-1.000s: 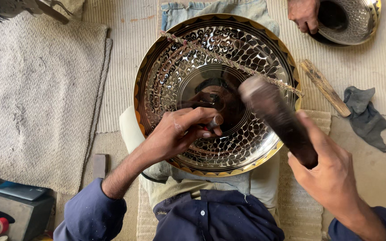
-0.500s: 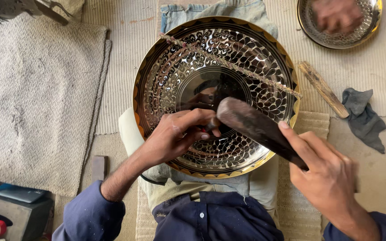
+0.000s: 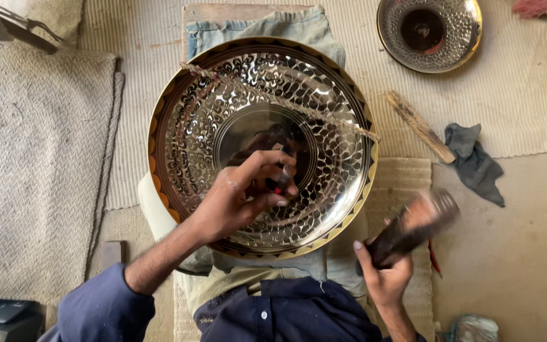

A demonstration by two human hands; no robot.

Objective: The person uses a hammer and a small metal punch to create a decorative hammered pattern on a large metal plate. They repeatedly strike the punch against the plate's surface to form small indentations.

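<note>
Left hand [image 3: 238,199] grips a small punch [image 3: 281,178] between the fingertips, its tip set on the tray [image 3: 185,136] near the middle; the punch stands nearly upright, only a short part of it is seen. Right hand [image 3: 384,269] is closed around a dark hammer [image 3: 413,228], which is blurred. Its long axis runs from lower left to upper right, the head pointing up-right, beside the tray's rim. The tray is round and shiny, with a scale pattern and a gold edge. A cord [image 3: 286,101] lies across it.
</note>
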